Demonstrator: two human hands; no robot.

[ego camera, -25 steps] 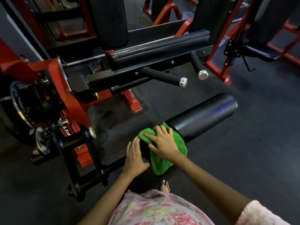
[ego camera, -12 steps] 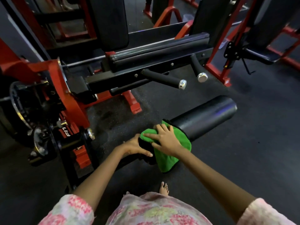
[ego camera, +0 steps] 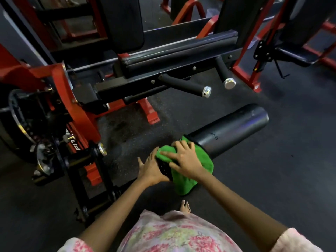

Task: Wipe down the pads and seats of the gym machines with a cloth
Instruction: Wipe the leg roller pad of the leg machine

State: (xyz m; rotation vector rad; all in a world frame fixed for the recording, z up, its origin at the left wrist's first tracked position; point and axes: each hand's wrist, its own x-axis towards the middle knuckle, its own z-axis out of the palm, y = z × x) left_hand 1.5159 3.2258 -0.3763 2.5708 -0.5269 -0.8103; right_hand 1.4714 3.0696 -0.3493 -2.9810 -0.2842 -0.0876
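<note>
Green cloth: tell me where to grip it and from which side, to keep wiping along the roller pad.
Grip the green cloth at its bunched part on top of the black roller pad, coming from above, where the right hand presses it. The cloth wraps over the pad's curve and its tail hangs loose below, so a grip there would only drag.

Dark rubber floor (ego camera: 272,179) bears red machine feet (ego camera: 151,116).

Dark rubber floor (ego camera: 272,179); 2 chrome-capped handles (ego camera: 206,91).

Cloth (ego camera: 189,171) green; roller pad (ego camera: 231,130) black; machine frame (ego camera: 80,113) red; floral shirt (ego camera: 174,233) pink.
</note>
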